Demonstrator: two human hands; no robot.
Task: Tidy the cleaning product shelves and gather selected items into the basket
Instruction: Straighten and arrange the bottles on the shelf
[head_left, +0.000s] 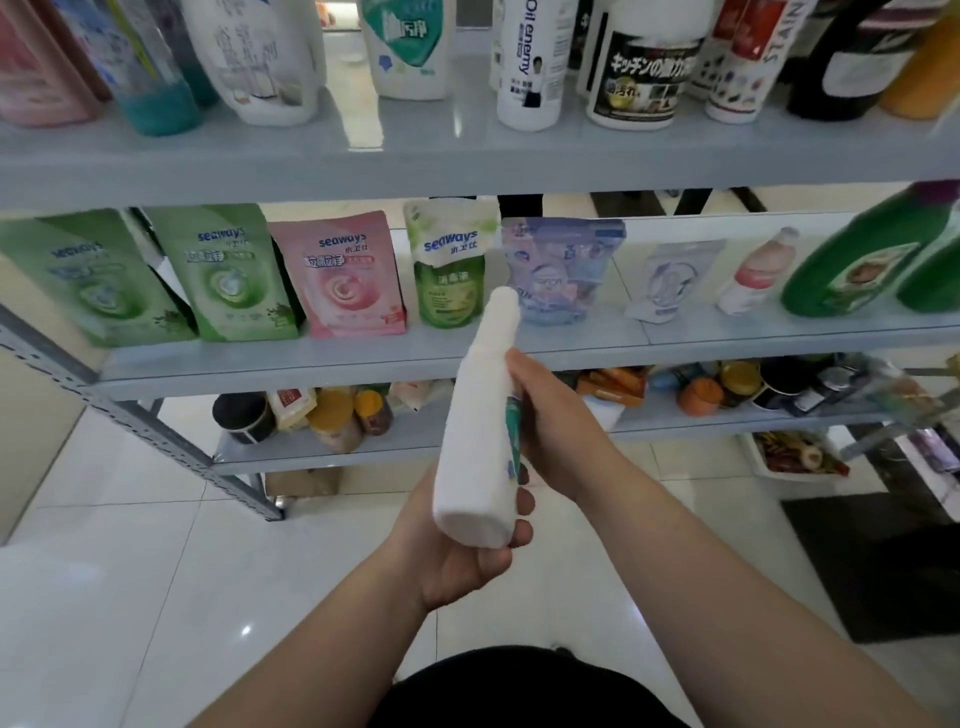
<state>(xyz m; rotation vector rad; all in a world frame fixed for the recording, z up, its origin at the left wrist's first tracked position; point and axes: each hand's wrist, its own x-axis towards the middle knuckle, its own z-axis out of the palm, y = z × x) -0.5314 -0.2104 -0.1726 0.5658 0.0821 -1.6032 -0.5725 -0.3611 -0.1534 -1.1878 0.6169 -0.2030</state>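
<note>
Nearest the camera, the left hand (457, 558) cups the flat base end of a tall, white, smooth plastic bottle with a tapering neck (480, 441), its fingers curled up round the bottom edge. Just beyond the base, the right hand (550, 415) wraps the bottle's mid-body on the side where a green-edged label shows. So both hands hold the bottle, which is tilted in the air with its cap end pointing away.

It looks rigid and probably slick, and how full it is cannot be told. It may be heavy toward the base if full. The waist under the right hand seems the safest place for a one-handed hold. The narrow neck would likely let it swing.

Below the bottle lies a glossy white tiled floor (156, 571). Beyond its cap runs a grey metal shelf board (363, 358) carrying soft stand-up refill pouches. A green-and-white pouch (449, 270) stands just left of the cap, and a blue-lilac one (563, 270) just right. Above the bottle, a higher grey shelf (415, 156) holds upright bottles. No basket is in view.
</note>
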